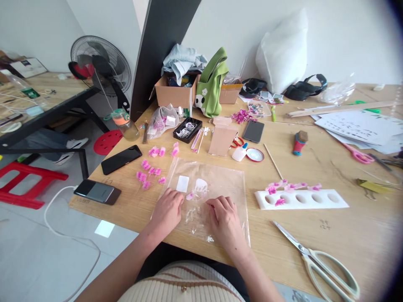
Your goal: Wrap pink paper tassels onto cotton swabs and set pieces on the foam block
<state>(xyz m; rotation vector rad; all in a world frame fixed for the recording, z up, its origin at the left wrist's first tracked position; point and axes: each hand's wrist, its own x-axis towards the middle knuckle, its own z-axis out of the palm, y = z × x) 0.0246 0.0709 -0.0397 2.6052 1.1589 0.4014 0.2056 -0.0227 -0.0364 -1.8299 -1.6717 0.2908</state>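
A clear plastic bag (pixel 226 184) lies flat at the table's front edge, beneath both hands. My left hand (pixel 169 209) rests on its left side, fingers curled inward; whatever they may hold is hidden. On the right part of the bag, my right hand (pixel 224 216) has thumb and forefinger pinched together, and anything between them is too small to make out. Between the hands are a small pink petal piece (pixel 189 196) and a whitish patch (pixel 201 186). A white square label (pixel 182 183) sits just beyond my left fingers. Several pink flower pieces (pixel 145 165) are scattered to the left.
Right of the bag stands a white holder with round holes (pixel 317 200), pink flowers on it. Large scissors (pixel 304 251) lie open nearby. A glue bottle (pixel 239 153), cardboard piece (pixel 222 139) and black tray (pixel 188 130) stand behind. Phones (pixel 121 159) and a power bank (pixel 97 191) lie left.
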